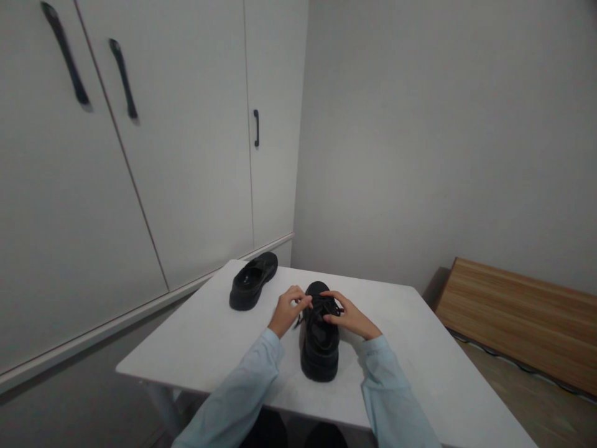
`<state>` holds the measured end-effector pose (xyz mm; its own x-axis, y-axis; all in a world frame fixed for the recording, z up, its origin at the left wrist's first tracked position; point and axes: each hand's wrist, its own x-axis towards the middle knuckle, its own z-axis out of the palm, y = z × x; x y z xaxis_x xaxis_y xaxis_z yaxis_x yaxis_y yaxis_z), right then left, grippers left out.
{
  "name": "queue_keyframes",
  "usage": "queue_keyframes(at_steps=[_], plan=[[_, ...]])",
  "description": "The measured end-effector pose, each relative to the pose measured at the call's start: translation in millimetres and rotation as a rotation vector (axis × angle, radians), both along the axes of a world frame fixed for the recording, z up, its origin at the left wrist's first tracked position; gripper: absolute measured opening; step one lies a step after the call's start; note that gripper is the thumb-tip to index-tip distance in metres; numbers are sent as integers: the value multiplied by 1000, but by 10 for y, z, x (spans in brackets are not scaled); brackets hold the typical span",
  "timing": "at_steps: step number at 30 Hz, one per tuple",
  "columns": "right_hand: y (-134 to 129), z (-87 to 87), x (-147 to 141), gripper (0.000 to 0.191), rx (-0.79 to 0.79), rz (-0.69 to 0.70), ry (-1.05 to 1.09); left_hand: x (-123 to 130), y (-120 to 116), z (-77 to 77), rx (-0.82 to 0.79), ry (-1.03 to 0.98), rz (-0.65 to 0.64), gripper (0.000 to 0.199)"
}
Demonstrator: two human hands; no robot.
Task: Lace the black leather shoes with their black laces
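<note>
A black lace-up shoe (320, 361) stands upright on the white table, its heel towards me and its toe pointing away. My left hand (288, 311) is at the left side of its lacing, thumb and forefinger closed together on what looks like the black shoelace (299, 319). From the right, my right hand (349, 317) reaches over the same lacing. Its thumb and forefinger are spread apart, with dark lace loops between them, and the fingertips touch the top of the shoe. The other black shoe (252, 283) lies apart at the far left.
The white table (200, 336) stands before white cupboards (196, 155) with dark handles on the left. A grey wall (420, 137) rises behind it. On the right is a low wood-grain board (522, 311), with a dark cable (489, 351) along its lower edge.
</note>
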<state>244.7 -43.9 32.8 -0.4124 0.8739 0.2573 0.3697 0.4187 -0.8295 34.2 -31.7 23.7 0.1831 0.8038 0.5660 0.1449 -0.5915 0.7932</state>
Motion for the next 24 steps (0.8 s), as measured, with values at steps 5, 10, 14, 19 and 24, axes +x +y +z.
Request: queue_keyframes(at_steps=[5, 10, 14, 19, 24], plan=[[72, -38, 8, 36, 41, -131, 65, 26, -6, -6, 7, 81, 7, 34], [165, -77, 41, 28, 74, -289, 136, 60, 24, -41, -7, 109, 23, 18], [185, -108, 64, 21, 16, -339, 189, 59, 34, -61, -14, 100, 13, 18], [154, -116, 56, 25, -80, -282, 246, 53, 28, -70, -5, 128, -24, 20], [149, -114, 45, 26, -82, -218, 218, 48, 25, -80, 30, 151, -44, 21]])
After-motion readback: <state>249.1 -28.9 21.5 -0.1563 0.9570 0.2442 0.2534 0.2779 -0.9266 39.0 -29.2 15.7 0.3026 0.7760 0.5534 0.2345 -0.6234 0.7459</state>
